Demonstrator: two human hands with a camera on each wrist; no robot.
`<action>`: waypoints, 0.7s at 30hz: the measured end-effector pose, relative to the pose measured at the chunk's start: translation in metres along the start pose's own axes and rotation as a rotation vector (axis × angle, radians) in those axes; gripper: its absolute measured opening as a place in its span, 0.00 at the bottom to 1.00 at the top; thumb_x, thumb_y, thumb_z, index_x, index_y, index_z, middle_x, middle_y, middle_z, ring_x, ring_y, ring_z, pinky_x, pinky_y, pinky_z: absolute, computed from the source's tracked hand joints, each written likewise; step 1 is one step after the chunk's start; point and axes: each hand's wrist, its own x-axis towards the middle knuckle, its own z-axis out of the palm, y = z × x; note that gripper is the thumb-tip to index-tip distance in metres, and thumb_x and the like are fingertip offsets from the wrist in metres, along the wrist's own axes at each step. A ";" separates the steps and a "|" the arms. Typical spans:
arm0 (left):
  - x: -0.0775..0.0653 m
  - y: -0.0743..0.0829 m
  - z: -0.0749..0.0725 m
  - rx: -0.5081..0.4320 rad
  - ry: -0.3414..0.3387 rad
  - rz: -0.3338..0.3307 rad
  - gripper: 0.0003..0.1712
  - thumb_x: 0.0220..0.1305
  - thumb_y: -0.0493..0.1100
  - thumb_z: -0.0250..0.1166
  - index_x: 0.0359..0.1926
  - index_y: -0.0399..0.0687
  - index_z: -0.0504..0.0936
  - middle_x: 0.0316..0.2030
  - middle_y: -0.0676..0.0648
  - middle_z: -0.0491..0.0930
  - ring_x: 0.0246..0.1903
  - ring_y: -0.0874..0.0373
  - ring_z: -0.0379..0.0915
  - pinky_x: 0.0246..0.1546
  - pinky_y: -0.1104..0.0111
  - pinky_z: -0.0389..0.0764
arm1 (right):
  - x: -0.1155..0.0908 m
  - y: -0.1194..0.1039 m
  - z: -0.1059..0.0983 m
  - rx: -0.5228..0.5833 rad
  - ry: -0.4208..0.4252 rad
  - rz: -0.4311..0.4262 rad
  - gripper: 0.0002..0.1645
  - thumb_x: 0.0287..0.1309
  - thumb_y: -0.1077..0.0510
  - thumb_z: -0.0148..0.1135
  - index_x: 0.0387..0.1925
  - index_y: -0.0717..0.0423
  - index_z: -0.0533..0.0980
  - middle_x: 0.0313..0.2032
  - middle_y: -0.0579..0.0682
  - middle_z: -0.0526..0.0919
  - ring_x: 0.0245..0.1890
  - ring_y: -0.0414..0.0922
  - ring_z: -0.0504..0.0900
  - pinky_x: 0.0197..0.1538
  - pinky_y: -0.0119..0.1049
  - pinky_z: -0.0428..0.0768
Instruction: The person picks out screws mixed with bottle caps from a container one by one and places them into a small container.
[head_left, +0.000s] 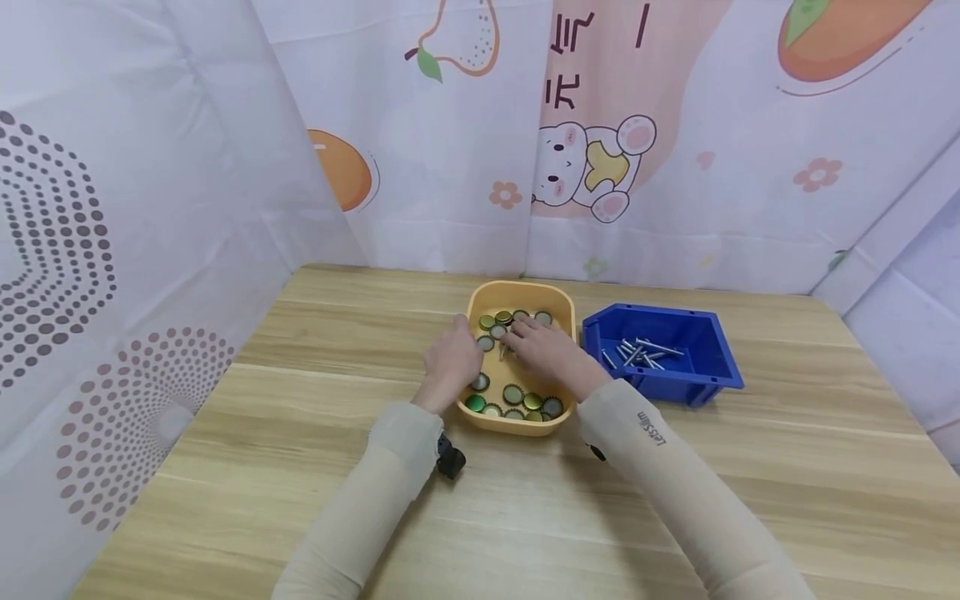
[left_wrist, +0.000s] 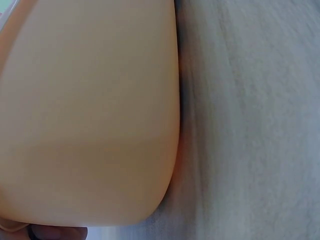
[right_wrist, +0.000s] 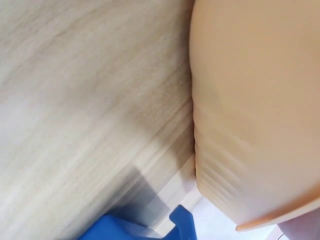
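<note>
My left hand (head_left: 453, 360) grips the left rim of a yellow plastic bin (head_left: 522, 291), and a bit of that hand shows low in the left wrist view. Over the bin's right side reaches my right hand (head_left: 551, 354), fingertips down among the contents. A small silver screw (head_left: 503, 352) shows right at those fingertips; whether they pinch it I cannot tell. Bottle caps lie around it, among them gold caps (head_left: 487, 322) at the back and a green cap (head_left: 475, 403) at the front left. In the right wrist view the bin's outer wall (right_wrist: 255, 110) fills the right side.
A blue open-front bin (head_left: 708, 354) with several silver screws (head_left: 637, 353) stands just right of the yellow one. Both are on a wood-grain table (head_left: 345, 350). Printed curtains (head_left: 450, 167) hang behind and at the sides.
</note>
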 end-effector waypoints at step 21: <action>-0.001 0.002 -0.002 0.019 -0.017 -0.034 0.16 0.72 0.45 0.52 0.55 0.45 0.65 0.27 0.44 0.77 0.24 0.51 0.74 0.23 0.61 0.70 | 0.002 -0.015 0.002 0.210 -0.058 0.068 0.25 0.67 0.45 0.59 0.59 0.51 0.68 0.50 0.56 0.81 0.51 0.55 0.81 0.50 0.51 0.81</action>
